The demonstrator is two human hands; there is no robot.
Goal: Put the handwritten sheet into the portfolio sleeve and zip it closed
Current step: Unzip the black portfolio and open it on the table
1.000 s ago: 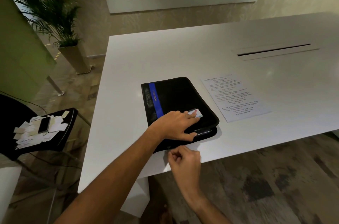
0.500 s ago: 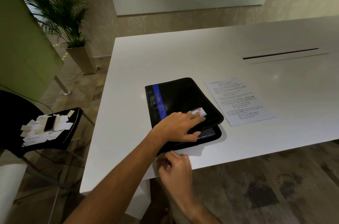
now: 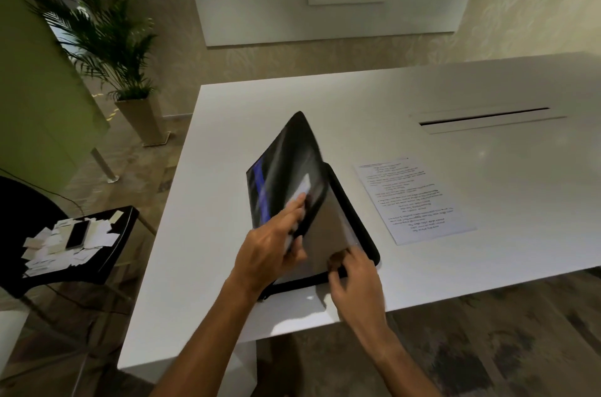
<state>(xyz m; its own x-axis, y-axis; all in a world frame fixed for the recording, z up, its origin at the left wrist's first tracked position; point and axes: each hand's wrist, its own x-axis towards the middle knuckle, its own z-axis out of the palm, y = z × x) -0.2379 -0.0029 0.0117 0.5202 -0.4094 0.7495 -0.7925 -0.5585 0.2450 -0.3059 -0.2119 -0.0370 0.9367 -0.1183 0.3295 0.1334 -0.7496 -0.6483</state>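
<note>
The black portfolio (image 3: 286,165) with a blue stripe lies near the table's front edge, its cover lifted and tilted up to the left, blurred by motion. My left hand (image 3: 270,250) grips the cover's near edge, fingers on the outside, thumb under it. The lower half (image 3: 359,224) stays flat on the table, showing a grey inner sleeve (image 3: 325,231). My right hand (image 3: 354,279) presses thumb and forefinger on that sleeve's near corner. The handwritten sheet (image 3: 413,198) lies flat on the table just right of the portfolio, untouched.
The white table (image 3: 325,97) has a long cable slot (image 3: 481,115) at the back right. Left of it, a black chair (image 3: 107,253) holds paper slips and a phone (image 3: 77,235). A potted palm (image 3: 107,39) stands at the far left.
The closed portfolio has swung open: my left hand lifted the cover up and leftward. My right hand moved from the table's front edge onto the inner sleeve.
</note>
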